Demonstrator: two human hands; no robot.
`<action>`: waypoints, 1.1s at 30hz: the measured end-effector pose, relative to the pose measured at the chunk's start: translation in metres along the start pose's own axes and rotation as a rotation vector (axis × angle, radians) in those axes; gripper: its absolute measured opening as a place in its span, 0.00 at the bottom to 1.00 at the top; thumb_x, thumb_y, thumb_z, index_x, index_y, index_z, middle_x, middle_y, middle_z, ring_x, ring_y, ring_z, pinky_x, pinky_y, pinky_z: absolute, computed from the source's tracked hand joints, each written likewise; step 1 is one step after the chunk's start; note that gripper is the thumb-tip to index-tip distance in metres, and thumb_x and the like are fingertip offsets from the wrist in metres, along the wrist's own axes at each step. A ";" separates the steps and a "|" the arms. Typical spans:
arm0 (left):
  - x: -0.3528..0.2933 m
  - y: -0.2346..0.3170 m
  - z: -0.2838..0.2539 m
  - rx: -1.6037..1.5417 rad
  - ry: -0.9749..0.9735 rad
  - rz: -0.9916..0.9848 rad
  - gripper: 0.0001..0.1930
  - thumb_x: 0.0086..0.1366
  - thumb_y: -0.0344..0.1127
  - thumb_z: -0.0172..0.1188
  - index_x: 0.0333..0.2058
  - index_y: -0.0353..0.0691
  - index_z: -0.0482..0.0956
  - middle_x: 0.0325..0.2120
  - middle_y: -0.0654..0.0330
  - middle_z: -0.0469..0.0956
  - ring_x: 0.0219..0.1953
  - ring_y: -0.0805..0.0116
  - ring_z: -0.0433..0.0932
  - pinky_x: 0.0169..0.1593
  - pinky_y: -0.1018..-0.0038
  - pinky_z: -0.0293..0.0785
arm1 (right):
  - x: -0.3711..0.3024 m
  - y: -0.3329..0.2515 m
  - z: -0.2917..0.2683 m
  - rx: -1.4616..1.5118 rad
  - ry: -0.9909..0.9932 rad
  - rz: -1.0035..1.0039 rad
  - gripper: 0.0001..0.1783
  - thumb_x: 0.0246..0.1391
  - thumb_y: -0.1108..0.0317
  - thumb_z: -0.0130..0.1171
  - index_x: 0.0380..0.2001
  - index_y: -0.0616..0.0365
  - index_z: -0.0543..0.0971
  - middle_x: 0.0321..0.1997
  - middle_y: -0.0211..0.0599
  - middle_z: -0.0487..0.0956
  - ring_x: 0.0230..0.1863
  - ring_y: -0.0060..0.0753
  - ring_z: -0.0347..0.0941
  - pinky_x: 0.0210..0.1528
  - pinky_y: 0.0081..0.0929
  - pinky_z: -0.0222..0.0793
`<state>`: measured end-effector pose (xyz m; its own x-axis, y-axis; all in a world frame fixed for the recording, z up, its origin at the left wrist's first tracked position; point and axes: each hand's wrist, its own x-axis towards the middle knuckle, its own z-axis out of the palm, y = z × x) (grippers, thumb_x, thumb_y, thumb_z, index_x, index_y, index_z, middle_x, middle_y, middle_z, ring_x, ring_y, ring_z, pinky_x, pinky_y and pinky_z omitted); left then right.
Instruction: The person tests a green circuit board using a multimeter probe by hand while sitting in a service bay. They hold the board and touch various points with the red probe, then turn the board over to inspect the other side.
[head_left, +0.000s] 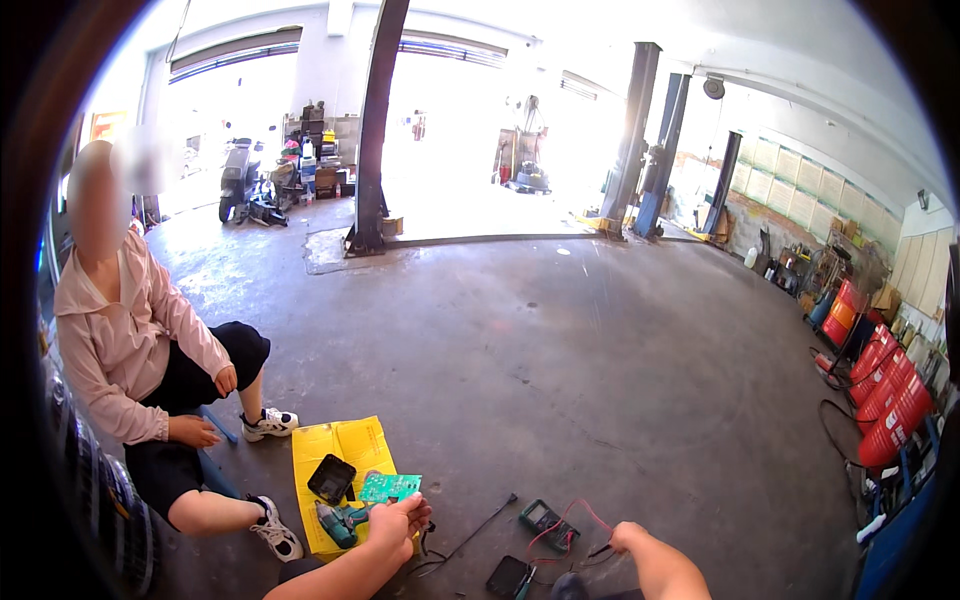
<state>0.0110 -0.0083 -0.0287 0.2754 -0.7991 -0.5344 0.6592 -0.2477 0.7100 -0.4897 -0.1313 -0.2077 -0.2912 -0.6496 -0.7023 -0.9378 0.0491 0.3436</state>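
My left hand (402, 518) pinches the edge of a green circuit board (388, 487) above a yellow sheet (366, 440). My right hand (628, 537) is closed around a multimeter probe (599, 551), whose dark tip points left. On the floor between my hands lies a dark multimeter (548, 524) with a red lead (588, 508) curving toward my right hand. A teal cordless drill (338, 524) and an open black plastic housing (331, 478) rest on the yellow sheet. Another black, box-like piece (508, 577) sits on the floor below the multimeter.
A person (130, 330) in a pink jacket sits at the left, feet close to the sheet. A thin black cable (478, 530) lies on the floor. Red drums (890, 400) line the right wall. Dark lift posts (372, 130) stand farther back, near a parked scooter (238, 178).
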 end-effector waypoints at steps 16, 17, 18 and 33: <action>0.008 -0.008 -0.004 0.000 -0.061 -0.078 0.04 0.65 0.31 0.65 0.35 0.37 0.80 0.30 0.61 0.82 0.34 0.67 0.82 0.39 0.72 0.78 | 0.069 0.021 0.030 -0.275 0.253 -0.326 0.16 0.43 0.51 0.70 0.30 0.49 0.88 0.29 0.36 0.86 0.31 0.35 0.83 0.37 0.31 0.78; 0.008 -0.007 -0.004 0.012 -0.073 -0.089 0.04 0.66 0.31 0.65 0.35 0.37 0.80 0.30 0.61 0.82 0.34 0.67 0.82 0.40 0.73 0.78 | 0.072 0.022 0.031 -0.170 0.063 -0.251 0.14 0.48 0.55 0.68 0.29 0.54 0.86 0.32 0.40 0.86 0.32 0.37 0.82 0.37 0.36 0.78; 0.010 -0.004 -0.006 0.008 -0.072 -0.089 0.04 0.66 0.31 0.65 0.36 0.37 0.80 0.31 0.61 0.82 0.35 0.68 0.82 0.40 0.73 0.78 | 0.072 0.022 0.030 -0.151 0.068 -0.166 0.15 0.51 0.51 0.65 0.32 0.49 0.87 0.39 0.36 0.86 0.39 0.37 0.82 0.43 0.36 0.77; 0.013 -0.009 -0.004 0.060 -0.139 -0.161 0.05 0.67 0.33 0.64 0.38 0.39 0.79 0.33 0.63 0.82 0.37 0.69 0.82 0.41 0.73 0.77 | 0.124 0.035 0.063 -0.077 0.119 -0.335 0.07 0.50 0.64 0.68 0.28 0.56 0.84 0.26 0.42 0.83 0.26 0.42 0.79 0.29 0.42 0.75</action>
<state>0.0108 -0.0144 -0.0440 0.0682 -0.8131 -0.5780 0.6429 -0.4072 0.6487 -0.5704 -0.1621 -0.3221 0.0576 -0.7040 -0.7078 -0.9593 -0.2353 0.1560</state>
